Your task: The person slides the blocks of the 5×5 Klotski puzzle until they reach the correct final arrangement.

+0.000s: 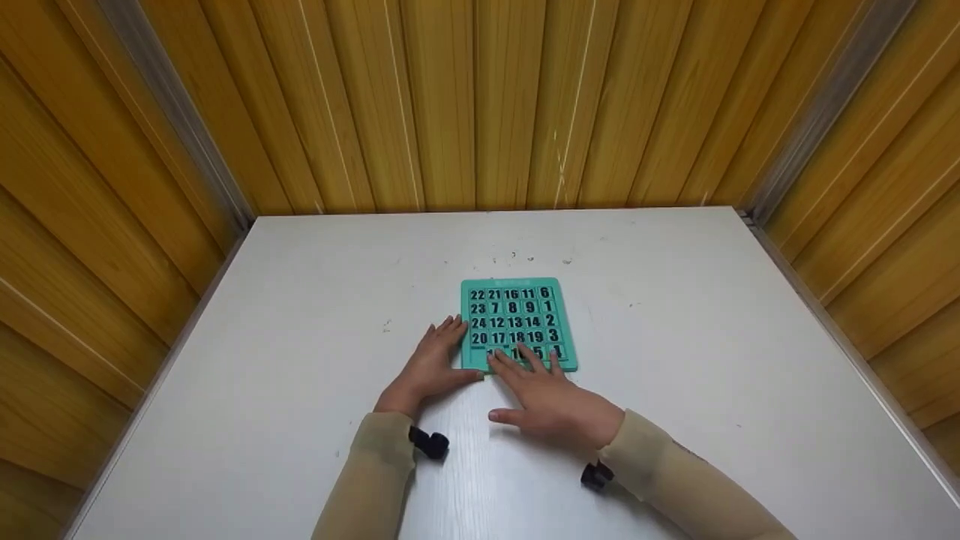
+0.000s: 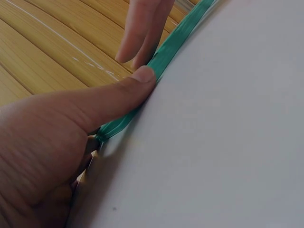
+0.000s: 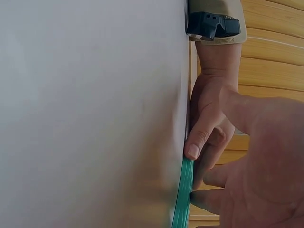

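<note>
A green number slide puzzle (image 1: 514,316) with black-numbered tiles lies flat on the white table. At its near left corner my left hand (image 1: 433,365) holds the frame, fingers along the left side and thumb against the near edge. The left wrist view shows that thumb (image 2: 118,97) pressed to the green rim. My right hand (image 1: 553,401) reaches over the near edge, its spread fingertips touching tiles in the bottom row and partly covering their numbers. A gap shows at the row's left end. The right thumb stays off the board, above the table.
The white table (image 1: 337,300) surrounds the puzzle, with small dark marks beyond it. Yellow wood-look panels (image 1: 495,105) stand behind and at both sides. A small black camera (image 1: 430,443) is strapped at the left wrist, another (image 1: 596,476) at the right.
</note>
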`<state>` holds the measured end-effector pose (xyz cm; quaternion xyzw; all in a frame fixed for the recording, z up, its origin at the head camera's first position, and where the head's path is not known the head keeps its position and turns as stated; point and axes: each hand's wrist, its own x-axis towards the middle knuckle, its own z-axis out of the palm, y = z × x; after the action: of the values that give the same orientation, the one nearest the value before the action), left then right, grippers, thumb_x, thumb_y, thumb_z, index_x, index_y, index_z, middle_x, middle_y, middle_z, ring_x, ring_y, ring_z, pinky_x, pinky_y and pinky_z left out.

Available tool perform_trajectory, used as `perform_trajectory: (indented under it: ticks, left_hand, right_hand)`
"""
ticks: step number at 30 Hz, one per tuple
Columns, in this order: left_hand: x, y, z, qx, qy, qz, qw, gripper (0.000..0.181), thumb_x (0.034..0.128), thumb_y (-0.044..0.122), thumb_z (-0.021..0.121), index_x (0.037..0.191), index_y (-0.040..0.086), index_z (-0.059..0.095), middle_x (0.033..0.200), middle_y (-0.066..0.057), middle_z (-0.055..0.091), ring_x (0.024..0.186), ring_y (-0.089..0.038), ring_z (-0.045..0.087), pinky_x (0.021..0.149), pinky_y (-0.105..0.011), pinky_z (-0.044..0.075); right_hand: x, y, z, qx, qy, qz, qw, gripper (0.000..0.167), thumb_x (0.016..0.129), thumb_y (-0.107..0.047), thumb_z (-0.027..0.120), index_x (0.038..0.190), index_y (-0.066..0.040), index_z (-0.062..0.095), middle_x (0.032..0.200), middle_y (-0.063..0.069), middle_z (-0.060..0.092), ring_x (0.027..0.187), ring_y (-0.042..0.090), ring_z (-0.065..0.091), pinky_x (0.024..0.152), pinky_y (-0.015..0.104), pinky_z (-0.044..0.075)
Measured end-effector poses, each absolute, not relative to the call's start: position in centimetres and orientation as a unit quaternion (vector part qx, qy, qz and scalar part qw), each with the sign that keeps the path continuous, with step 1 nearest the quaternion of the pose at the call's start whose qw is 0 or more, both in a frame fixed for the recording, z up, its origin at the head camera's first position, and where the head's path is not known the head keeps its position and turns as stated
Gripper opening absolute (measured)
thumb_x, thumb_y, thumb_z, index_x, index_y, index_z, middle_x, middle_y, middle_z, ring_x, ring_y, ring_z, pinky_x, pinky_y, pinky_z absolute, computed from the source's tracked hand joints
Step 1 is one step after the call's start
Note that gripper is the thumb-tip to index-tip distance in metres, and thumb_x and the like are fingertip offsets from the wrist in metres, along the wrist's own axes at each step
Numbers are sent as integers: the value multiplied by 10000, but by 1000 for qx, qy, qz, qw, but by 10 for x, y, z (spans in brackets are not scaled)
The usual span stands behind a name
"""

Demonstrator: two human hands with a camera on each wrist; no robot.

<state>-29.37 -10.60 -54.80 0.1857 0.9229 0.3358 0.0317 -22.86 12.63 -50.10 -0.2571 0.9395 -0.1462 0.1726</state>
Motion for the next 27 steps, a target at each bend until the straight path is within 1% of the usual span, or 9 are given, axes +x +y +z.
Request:
perform_trajectory:
  ticks: [7,12,15,21,27]
  left_hand:
    - [-293,-107,-548,182,922,339,38,955,827,434,838,1589,80,383,1685,-112,324,1610,-288,199,1350,-480,84]
    - [-294,-106,-548,185,922,337,37,959,826,436,839,1590,81,380,1685,-115,322,1609,-289,199,1350,-477,82]
    - [-294,-106,-548,184,923,334,38,962,827,441,836,1592,84,376,1688,-110,317,1611,-286,194,1350,-476,80]
    - [-294,-106,-547,180,925,332,40,965,828,447,840,1594,87,375,1692,-93,312,1613,-270,190,1351,-467,79]
    - [-296,-106,-548,184,926,328,34,952,830,429,843,1584,66,389,1678,-118,341,1606,-292,214,1349,-485,106]
  right_hand:
    - [-229,136,-502,-254,942,-142,170,909,968,-693,511,1670,-264,125,1748,-70,136,1631,328,-32,1271,714,-48]
    - [-229,137,-500,-252,940,-151,174,913,964,-707,502,1670,-281,110,1748,-85,126,1632,304,-57,1273,705,-61]
    - [-231,135,-497,-254,939,-159,172,900,970,-694,507,1669,-278,120,1748,-82,119,1631,298,-70,1276,704,-49]
    - [-244,125,-494,-252,944,-156,148,865,991,-639,529,1665,-233,170,1755,-35,100,1630,326,-52,1272,716,-27]
    - [-260,116,-499,-247,950,-133,139,841,1003,-653,485,1665,-247,164,1763,3,23,1624,351,-72,1262,736,-14]
